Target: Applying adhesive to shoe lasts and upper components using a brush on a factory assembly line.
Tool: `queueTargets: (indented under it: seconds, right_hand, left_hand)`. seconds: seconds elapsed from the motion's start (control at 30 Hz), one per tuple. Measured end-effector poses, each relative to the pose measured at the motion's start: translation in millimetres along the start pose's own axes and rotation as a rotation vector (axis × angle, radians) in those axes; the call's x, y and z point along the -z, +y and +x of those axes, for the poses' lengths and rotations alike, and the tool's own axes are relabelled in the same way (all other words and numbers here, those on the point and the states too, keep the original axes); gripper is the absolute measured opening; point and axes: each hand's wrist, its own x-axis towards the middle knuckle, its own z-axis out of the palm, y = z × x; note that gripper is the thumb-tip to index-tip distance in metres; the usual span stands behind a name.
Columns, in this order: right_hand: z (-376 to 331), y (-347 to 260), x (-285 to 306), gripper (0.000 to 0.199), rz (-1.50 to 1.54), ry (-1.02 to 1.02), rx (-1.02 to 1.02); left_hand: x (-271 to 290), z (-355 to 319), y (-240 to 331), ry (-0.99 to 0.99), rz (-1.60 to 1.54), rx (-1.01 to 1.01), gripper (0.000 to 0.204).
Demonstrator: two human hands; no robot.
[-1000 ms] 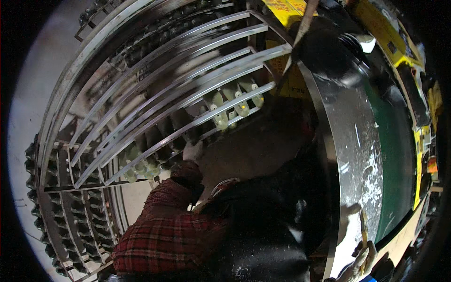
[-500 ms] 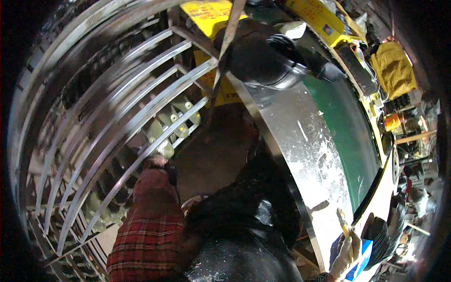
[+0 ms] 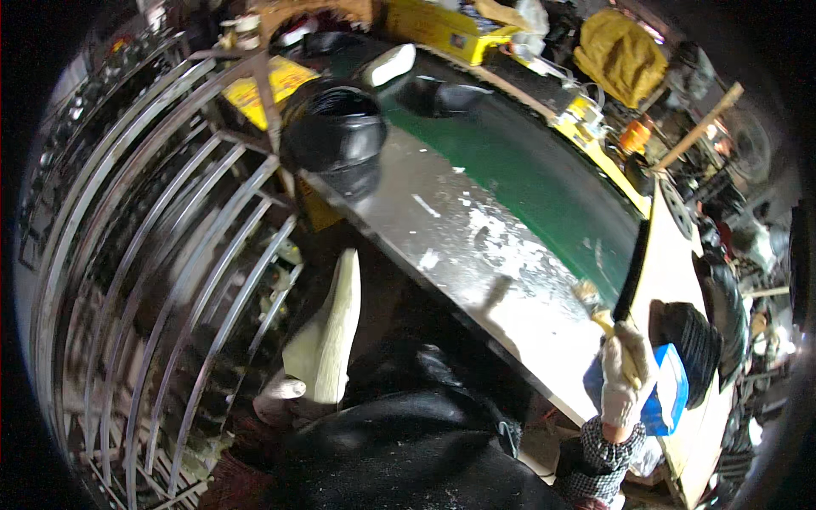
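Note:
My left hand (image 3: 279, 398), in a pale glove, is closed round the lower end of a long cream-coloured sole-shaped piece (image 3: 338, 331). The piece stands nearly upright between the metal rack and the table, its narrow end up. At the table's near right corner my right hand (image 3: 627, 370), also gloved, grips a brush (image 3: 602, 316). The brush's light bristles point away from me over the table. Beside and partly behind that hand is a blue box (image 3: 667, 391). What the lower part of the left hand touches is hidden in shadow.
A curved metal rack (image 3: 200, 340) fills the left side. The table (image 3: 442, 229) has a white-stained metal strip and a green surface. A black round container (image 3: 336, 132) stands at its far left end, near a pale piece (image 3: 391, 65). A yellow box (image 3: 442, 32) lies beyond.
My left hand has come back from the rack and now holds the cream piece. The view has swung to the right. My right hand still grips the brush.

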Motion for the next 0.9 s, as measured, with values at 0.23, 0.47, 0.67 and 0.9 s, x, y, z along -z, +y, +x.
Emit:
queueTargets:
  seconds: [0.23, 0.47, 0.67, 0.9]
  right_hand:
    - [-27.7, 91.8, 133.3, 0.02, -0.404, 0.83, 0.283]
    - [-53.3, 151.5, 202.4, 0.026, -0.174, 0.57, -0.25]
    - [-67.5, 140.5, 207.7, 0.023, 0.016, 0.668, -0.259]
    - [-66.3, 84.6, 133.8, 0.025, 0.237, 0.669, -0.096]
  left_hand:
    - [-150.1, 129.0, 30.4, -0.476, -0.12, -0.11, 0.095]
    - [-179.2, 162.8, -15.5, -0.264, -0.092, 0.186, 0.082]
    - [-106.1, 138.1, -32.8, -0.088, -0.282, 0.34, 0.071]
    - [-96.7, 130.5, -35.2, -0.019, -0.654, 0.509, 0.094]
